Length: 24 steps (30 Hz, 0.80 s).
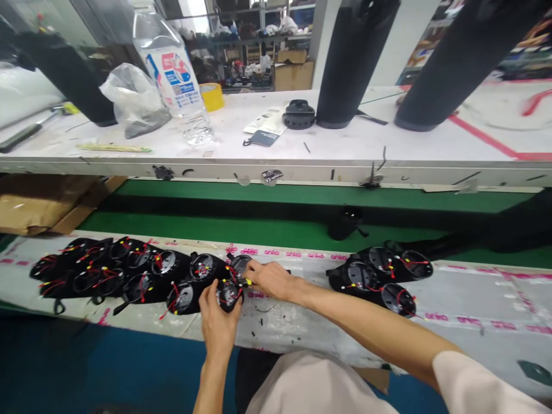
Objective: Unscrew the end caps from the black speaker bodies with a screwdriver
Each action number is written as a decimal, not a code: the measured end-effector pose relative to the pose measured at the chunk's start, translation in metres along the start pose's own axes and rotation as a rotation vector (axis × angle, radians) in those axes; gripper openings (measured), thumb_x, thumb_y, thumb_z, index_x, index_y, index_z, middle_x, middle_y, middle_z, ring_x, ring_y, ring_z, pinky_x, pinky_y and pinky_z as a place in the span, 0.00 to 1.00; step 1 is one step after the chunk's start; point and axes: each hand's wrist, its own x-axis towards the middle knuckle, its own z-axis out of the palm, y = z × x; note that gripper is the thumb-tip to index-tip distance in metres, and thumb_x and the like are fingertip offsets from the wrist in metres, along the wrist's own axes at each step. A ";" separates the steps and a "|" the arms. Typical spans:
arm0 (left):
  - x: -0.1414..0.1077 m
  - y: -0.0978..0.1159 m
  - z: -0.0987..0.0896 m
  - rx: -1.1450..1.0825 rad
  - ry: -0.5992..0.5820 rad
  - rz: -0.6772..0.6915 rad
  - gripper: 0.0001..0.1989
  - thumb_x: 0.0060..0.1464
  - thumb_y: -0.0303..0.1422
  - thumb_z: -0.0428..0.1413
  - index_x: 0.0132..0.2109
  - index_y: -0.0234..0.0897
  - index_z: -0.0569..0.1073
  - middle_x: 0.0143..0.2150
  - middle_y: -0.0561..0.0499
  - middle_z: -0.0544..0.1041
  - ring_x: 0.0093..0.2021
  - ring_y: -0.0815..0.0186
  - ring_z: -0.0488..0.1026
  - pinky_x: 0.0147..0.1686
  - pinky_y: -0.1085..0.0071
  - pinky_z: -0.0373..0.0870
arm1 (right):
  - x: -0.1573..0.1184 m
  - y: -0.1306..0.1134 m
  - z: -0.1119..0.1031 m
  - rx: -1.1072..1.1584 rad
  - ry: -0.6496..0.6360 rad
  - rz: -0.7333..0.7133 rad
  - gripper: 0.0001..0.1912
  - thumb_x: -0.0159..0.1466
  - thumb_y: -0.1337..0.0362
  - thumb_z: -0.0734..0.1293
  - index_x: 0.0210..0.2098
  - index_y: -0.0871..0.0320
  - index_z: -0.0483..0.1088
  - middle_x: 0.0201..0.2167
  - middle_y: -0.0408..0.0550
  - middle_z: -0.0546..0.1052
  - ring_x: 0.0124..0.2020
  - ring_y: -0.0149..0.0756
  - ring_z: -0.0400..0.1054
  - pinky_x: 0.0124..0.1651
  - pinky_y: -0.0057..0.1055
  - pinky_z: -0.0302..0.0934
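My left hand (219, 319) curls round a black cylinder (228, 295), its thumb and fingers on either side of the open end. Red wires show inside that end. My right hand (269, 280) reaches in from the right, its fingers pinched at a small yellow wire connector (248, 282); the fingertips partly cover it. Just behind lies another black cylinder (240, 263), its end partly hidden by the right hand. Several more black cylinders (166, 263) lie close together to the left, open ends up or towards me, with red wires and yellow connectors sticking out.
A second group of black cylinders (362, 276) lies to the right on the plastic-covered bench (293, 325). Above it runs a white shelf (241, 138) with a water bottle (175, 75), yellow tape (212, 96), a plastic bag (135, 100) and tall black tubes (356, 63). Brown cardboard (47, 201) sits at left.
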 end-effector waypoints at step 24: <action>-0.062 0.053 -0.042 -0.039 0.200 0.305 0.26 0.61 0.33 0.63 0.66 0.43 0.71 0.72 0.35 0.66 0.73 0.39 0.63 0.70 0.40 0.64 | -0.108 0.182 -0.084 -0.016 0.113 0.750 0.13 0.71 0.56 0.69 0.48 0.59 0.74 0.48 0.54 0.79 0.48 0.47 0.74 0.50 0.41 0.67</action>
